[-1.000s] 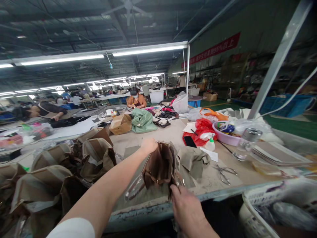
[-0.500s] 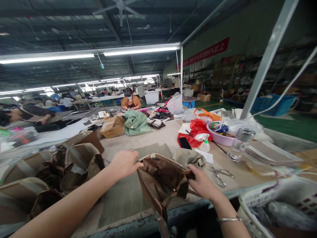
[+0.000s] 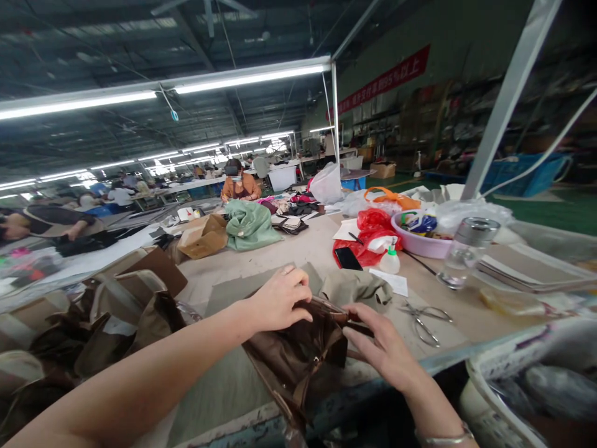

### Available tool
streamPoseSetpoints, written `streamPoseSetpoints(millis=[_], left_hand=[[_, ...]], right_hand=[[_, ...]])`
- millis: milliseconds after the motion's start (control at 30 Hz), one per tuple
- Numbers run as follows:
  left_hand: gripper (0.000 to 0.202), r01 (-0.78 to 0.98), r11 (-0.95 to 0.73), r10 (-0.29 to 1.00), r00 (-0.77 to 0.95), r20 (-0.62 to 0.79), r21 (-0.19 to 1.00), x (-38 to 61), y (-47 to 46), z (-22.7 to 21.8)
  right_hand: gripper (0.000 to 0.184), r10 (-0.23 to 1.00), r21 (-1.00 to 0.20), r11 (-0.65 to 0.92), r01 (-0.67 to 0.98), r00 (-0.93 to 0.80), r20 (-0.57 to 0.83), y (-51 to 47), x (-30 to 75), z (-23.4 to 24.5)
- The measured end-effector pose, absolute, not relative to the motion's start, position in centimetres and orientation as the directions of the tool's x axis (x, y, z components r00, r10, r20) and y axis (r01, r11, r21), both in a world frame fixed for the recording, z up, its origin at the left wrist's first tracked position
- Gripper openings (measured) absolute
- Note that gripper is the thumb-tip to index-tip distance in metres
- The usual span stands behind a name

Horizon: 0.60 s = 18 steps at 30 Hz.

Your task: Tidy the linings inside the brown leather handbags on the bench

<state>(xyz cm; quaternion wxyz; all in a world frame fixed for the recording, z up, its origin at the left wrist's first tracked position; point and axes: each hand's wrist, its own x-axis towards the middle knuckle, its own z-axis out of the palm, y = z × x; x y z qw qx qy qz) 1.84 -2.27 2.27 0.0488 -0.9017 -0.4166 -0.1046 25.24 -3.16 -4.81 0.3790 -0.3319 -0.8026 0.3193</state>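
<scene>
A dark brown fabric bag (image 3: 298, 361) lies at the near edge of the work table (image 3: 298, 255), partly hanging over it. My left hand (image 3: 280, 298) is curled over the bag's top rim, fingers gripping it. My right hand (image 3: 382, 348) holds the rim's right end, fingers pinched on the fabric. A folded grey-green cloth (image 3: 359, 287) lies just behind the bag.
Scissors (image 3: 426, 317) lie right of my hands. A black phone (image 3: 347, 258), red plastic bag (image 3: 373, 224), small white bottle (image 3: 390, 261), pink basin (image 3: 420, 239) and glass jar (image 3: 464, 252) stand beyond. Brown bags (image 3: 107, 311) pile up at the left. A white basket (image 3: 522, 386) sits at lower right. Other people work at far tables.
My left hand has moved right along the bag's rim and curled over it. My right hand has stayed on the rim's right end. The bag's mouth has flattened and closed.
</scene>
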Motion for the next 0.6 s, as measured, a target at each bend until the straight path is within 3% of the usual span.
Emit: streamPoseSetpoints(millis=[133,367,600], left_hand=[[0.024,0.747,-0.665,0.732,0.648,0.21,0.01,1.4,-2.3,1.8],[0.023,0.774,-0.62,0.783,0.598,0.172,0.128,-0.6,-2.1,1.3],[0.025,0.814,-0.556,0.827,0.521,0.213,0.168,-0.9,-1.0,0.8]], right_hand=[[0.032,0.759,-0.738,0.609,0.289,-0.482,0.437,-2.9,24.1,-4.5],[0.019,0.729,-0.71,0.62,0.333,-0.579,0.365,0.4,21.2,-2.9],[0.023,0.717,-0.757,0.616,0.218,-0.555,0.422,2.8,20.2,-4.0]])
